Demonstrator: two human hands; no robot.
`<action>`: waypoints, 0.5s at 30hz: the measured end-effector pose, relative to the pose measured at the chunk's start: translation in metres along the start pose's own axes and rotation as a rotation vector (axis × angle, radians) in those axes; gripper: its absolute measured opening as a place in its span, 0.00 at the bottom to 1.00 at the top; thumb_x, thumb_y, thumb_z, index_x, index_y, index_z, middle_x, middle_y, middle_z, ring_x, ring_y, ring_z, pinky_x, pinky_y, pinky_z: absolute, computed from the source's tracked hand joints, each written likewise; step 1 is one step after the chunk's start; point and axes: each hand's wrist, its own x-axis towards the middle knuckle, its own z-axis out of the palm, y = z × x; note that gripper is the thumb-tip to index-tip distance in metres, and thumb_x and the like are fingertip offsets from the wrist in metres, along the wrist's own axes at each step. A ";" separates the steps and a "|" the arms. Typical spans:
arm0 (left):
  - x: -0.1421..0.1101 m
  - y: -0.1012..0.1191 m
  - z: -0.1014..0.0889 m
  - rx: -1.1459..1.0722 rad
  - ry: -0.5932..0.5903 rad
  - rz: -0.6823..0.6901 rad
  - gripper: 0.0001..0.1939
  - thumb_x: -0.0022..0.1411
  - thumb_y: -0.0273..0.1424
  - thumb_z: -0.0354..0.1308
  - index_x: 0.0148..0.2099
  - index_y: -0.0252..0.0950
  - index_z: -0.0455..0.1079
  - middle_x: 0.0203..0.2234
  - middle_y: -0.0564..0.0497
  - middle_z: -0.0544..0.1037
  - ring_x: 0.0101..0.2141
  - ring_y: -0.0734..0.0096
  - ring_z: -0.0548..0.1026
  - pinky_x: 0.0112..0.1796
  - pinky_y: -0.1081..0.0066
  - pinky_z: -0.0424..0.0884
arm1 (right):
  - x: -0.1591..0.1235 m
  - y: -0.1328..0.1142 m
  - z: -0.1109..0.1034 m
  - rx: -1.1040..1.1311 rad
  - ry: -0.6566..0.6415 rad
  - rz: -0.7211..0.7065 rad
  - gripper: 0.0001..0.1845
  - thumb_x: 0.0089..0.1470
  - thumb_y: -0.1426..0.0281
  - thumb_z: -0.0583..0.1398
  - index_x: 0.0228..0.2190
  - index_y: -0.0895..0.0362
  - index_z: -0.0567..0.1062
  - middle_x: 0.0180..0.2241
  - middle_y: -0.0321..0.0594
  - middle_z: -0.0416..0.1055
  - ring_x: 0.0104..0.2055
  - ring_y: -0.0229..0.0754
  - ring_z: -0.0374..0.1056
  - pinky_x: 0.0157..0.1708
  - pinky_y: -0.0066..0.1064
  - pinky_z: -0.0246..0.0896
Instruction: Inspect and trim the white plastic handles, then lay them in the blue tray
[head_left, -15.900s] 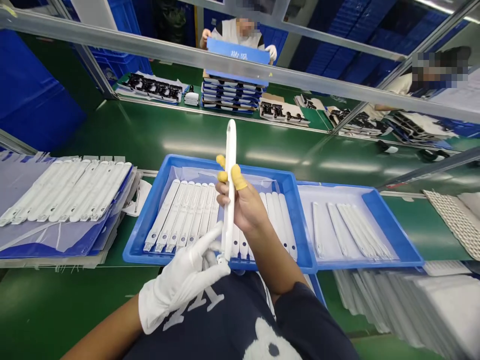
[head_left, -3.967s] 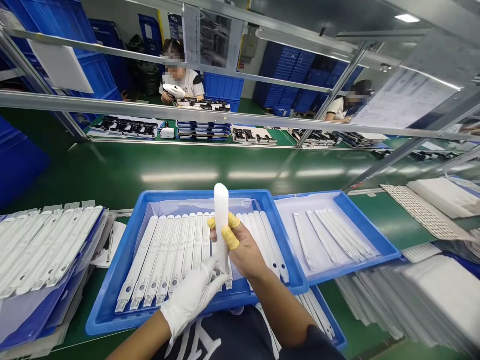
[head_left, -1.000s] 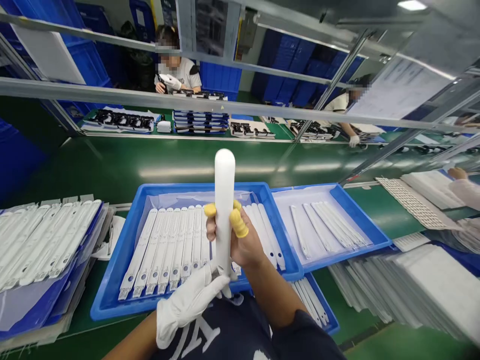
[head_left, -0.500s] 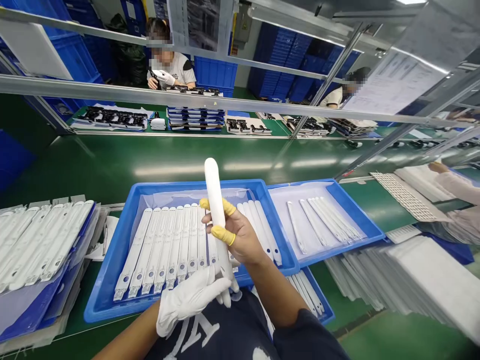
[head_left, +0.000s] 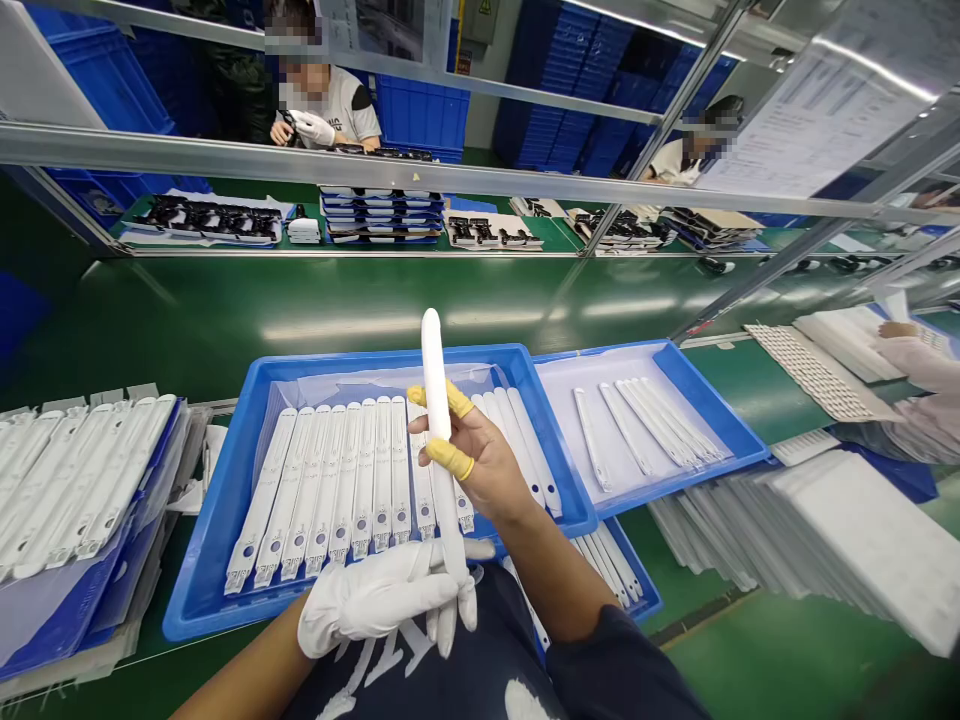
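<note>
long white plastic strip (head_left: 436, 385) pinched near-upright in closed right hand (head_left: 480, 462), long axis pointing away over blue tray (head_left: 337, 355), lower end resting in curled gloved left hand (head_left: 375, 600), nearer body.

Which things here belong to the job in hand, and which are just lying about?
In use: white plastic strip, gloved left hand, right hand with yellow finger cots.
Nearby: strips in blue tray, second blue tray, white sheets.
</note>
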 end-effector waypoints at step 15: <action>0.097 -0.058 -0.034 1.054 0.397 0.183 0.24 0.66 0.32 0.61 0.62 0.35 0.68 0.61 0.38 0.72 0.65 0.43 0.63 0.65 0.47 0.56 | 0.006 0.076 -0.095 -1.353 0.201 0.642 0.18 0.63 0.64 0.62 0.52 0.58 0.73 0.54 0.46 0.71 0.52 0.48 0.72 0.50 0.47 0.71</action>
